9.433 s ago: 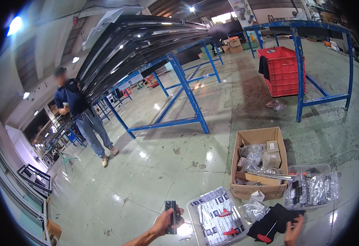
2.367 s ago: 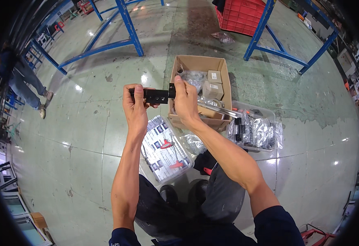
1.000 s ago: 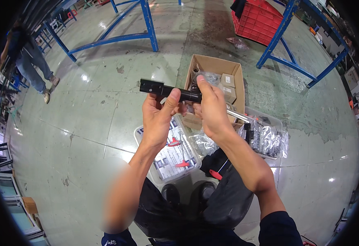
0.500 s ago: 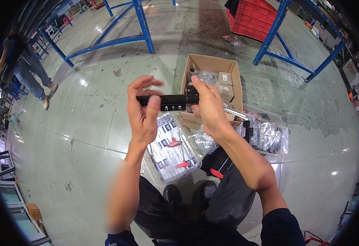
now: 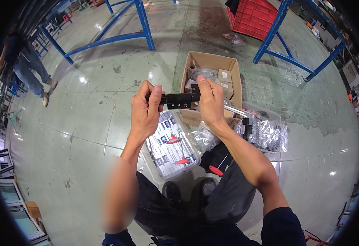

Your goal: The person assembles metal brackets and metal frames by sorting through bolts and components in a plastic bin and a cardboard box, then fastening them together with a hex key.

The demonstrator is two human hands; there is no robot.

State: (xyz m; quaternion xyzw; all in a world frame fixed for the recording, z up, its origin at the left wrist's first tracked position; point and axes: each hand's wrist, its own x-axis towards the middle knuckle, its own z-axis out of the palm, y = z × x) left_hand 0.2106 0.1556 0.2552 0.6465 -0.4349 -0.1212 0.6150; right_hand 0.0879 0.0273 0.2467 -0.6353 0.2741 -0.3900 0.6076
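Note:
A black metal hinge [image 5: 178, 99] with a round barrel and screw holes along its leaf is held level between my hands. My left hand [image 5: 143, 112] is closed on its left end, thumb on top. The fingers of my right hand [image 5: 211, 102] grip the right end, the thumb pointing up against an upright plate; part of that end is hidden. Below lies a clear plastic tray [image 5: 197, 159] lined with printed sheet, bearing two red T-handle hex keys [image 5: 173, 140]. Another red-handled tool [image 5: 216, 170] rests on black cloth near my right knee.
Beyond my hands stands an open cardboard box [image 5: 239, 84] with small cartons [image 5: 224, 76] and bagged parts. Right of it, a clear bin [image 5: 277, 119] holds plastic-wrapped parts. Blue steel frames [image 5: 144, 24], a red crate [image 5: 251, 18] and a person's legs [image 5: 29, 69] are farther off.
My left hand has closed from loosely spread fingers onto the hinge's left end. The hinge has turned somewhat about its length, and my right hand still grips it.

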